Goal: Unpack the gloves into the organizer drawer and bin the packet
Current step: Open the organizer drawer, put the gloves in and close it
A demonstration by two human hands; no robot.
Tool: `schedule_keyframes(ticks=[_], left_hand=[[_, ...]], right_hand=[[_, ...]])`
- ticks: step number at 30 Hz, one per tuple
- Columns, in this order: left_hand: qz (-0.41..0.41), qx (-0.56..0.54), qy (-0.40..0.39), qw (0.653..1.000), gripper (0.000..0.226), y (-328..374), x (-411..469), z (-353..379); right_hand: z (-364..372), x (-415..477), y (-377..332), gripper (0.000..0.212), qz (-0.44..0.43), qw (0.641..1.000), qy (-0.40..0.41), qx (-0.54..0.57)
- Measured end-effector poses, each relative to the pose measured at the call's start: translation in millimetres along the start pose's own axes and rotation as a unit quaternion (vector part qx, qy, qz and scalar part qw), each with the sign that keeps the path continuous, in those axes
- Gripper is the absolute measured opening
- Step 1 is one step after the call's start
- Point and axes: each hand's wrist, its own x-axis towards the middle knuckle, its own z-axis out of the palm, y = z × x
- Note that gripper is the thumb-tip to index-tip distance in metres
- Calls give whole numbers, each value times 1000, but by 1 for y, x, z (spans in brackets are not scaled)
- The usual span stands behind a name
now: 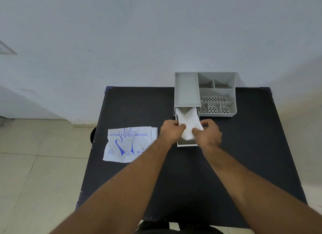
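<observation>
Both hands (190, 131) pinch gloves (187, 122), lengthwise in drawer (186, 143).

Soft, even indoor light fills the scene, bright enough but with a cool bluish cast on the wall (156, 33). Shadows are faint. The dark desk (135, 108) shows no glare. The wide-angle lens bends the desk's edges and the floor (34, 164) outward. The forearms near the bottom edge look slightly soft; printing on the packet (128, 144) stays readable.
</observation>
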Motion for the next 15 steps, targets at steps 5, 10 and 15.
schedule_keyframes(ticks=[5, 10, 15], left_hand=[[35, 62, -42, 997, 23, 4, 0, 1], [32, 142, 37, 989, 17, 4, 0, -2], [39, 168, 71, 982, 30, 6, -4, -3]], right_hand=[[0, -4, 4, 25, -31, 999, -17, -12], [3, -4, 8, 21, -22, 999, -3, 34], [6, -2, 9, 30, -17, 999, 1, 48]])
